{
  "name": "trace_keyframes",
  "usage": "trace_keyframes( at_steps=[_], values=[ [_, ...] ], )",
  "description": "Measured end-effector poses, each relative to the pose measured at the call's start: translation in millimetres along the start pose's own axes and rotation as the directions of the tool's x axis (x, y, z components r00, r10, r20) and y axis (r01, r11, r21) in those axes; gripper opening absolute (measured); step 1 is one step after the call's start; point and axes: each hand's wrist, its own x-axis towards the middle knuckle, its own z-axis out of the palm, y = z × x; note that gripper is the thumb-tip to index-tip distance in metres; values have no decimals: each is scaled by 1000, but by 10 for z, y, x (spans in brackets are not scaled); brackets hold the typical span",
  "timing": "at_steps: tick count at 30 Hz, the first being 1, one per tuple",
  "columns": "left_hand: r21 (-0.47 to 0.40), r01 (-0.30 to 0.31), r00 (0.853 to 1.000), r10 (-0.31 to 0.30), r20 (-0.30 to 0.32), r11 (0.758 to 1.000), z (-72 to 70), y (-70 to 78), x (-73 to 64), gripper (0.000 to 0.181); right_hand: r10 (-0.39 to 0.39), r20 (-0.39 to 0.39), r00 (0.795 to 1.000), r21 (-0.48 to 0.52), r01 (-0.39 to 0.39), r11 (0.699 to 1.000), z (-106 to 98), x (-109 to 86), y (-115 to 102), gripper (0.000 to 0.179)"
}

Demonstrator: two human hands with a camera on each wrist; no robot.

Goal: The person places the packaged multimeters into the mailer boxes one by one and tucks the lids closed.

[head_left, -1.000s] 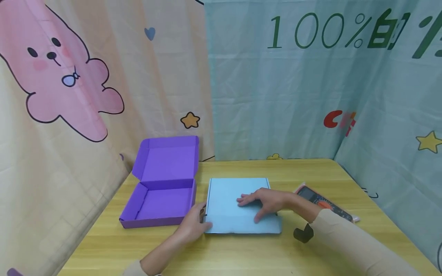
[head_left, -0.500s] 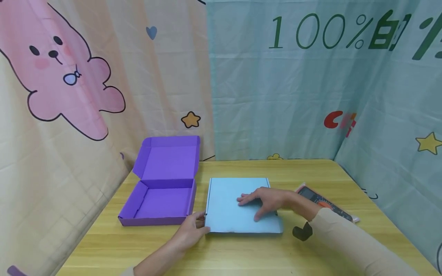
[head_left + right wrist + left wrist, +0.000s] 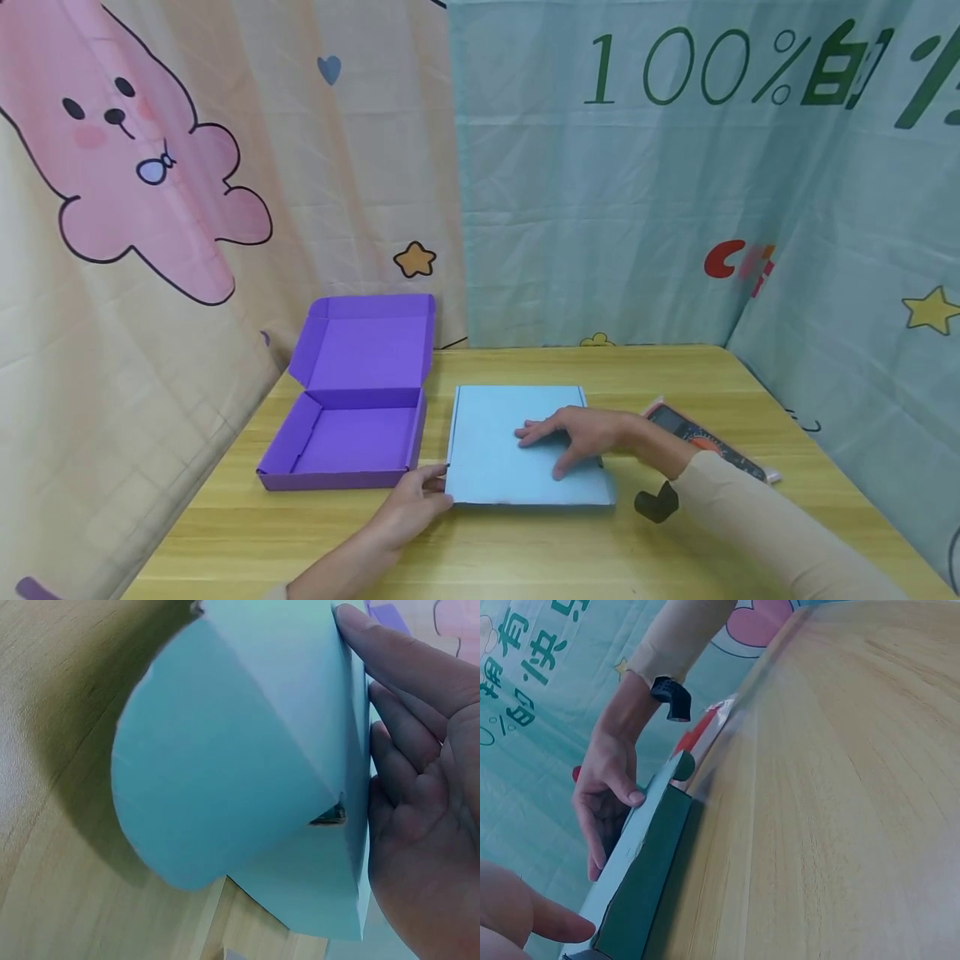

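The light-blue box (image 3: pixel 495 442) lies just below the middle of the head view, on the bench (image 3: pixel 600 558). The right hand (image 3: pixel 581 435) rests spread on top, grasping nothing; the left hand (image 3: pixel 412 502) touches the lower-left corner — whether it pinches there, I cannot tell. The box looks like card: probably light unless filled, fairly stiff, easily creased at the rounded side flap (image 3: pixel 202 765) — best held by its sides.

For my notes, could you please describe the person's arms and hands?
The left hand and right hand are gloveless. The right sleeve is plain beige; a black, angular device sits at its end. The left sleeve, also beige, barely shows.
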Motion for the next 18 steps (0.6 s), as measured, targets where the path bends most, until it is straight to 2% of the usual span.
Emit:
trace_keyframes(
  at_steps=[12,18],
  values=[
    [-3,-34,999,34,-15,999,5,-23,28,59,-3,-16,1000,24,3,1000,13,1,28,64],
    [-8,-45,999,45,-23,999,23,-63,48,57,-15,-41,999,-9,15,1000,32,-11,37,64]
  ],
)
